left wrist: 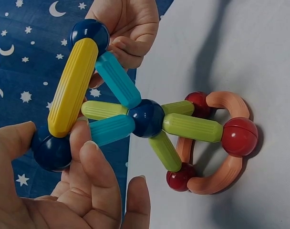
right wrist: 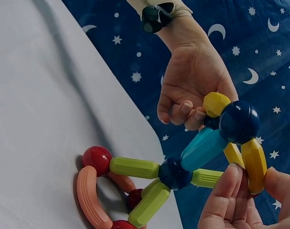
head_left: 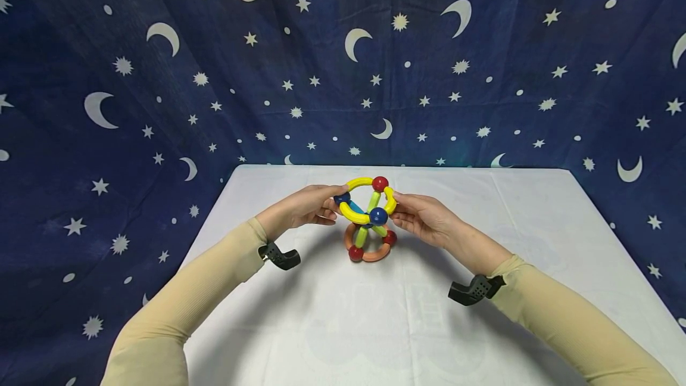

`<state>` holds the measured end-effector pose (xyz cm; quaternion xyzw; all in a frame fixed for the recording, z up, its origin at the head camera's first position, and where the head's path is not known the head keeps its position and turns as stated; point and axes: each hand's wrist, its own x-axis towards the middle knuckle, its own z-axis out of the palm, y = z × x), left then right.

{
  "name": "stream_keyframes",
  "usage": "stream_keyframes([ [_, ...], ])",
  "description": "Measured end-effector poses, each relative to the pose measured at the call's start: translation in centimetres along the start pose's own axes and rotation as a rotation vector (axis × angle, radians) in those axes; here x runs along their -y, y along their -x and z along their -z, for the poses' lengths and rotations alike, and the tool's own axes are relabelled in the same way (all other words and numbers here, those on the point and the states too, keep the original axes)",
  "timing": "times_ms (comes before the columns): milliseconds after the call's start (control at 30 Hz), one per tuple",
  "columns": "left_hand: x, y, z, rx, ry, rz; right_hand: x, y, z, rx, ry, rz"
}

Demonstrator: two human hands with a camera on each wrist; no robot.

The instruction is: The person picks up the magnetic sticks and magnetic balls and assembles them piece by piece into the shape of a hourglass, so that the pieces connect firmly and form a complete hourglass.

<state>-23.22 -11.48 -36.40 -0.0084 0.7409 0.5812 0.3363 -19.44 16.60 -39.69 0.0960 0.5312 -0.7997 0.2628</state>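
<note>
A magnetic ball-and-stick model stands upright on the white table. Its base is a ring of orange curved sticks (left wrist: 216, 180) and red balls (left wrist: 239, 137). Green sticks (left wrist: 192, 128) rise from there to a central blue ball (left wrist: 146, 118). Teal sticks (left wrist: 118, 79) and another green stick lead up to a top ring of yellow curved sticks (head_left: 354, 214). My left hand (head_left: 308, 207) pinches a blue ball (left wrist: 51, 151) on the top ring's left side. At the ring's right side, my right hand (head_left: 426, 216) pinches a yellow curved stick (right wrist: 254, 162) between thumb and fingers.
A white cloth covers the table (head_left: 332, 326). Behind and beside it hangs a dark blue curtain (head_left: 321, 64) with moons and stars. Black wrist cameras (head_left: 474, 289) are strapped over both beige sleeves.
</note>
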Motion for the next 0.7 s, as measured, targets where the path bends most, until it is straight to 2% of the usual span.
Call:
stream_keyframes([
  [300, 0.06, -0.08, -0.01, -0.005, -0.001, 0.004, -0.01, 0.08, 0.05, -0.015, 0.003, 0.0],
  [700, 0.55, 0.06, 0.65, -0.01, 0.01, 0.006, -0.01, 0.11, 0.52, -0.053, 0.008, 0.004],
])
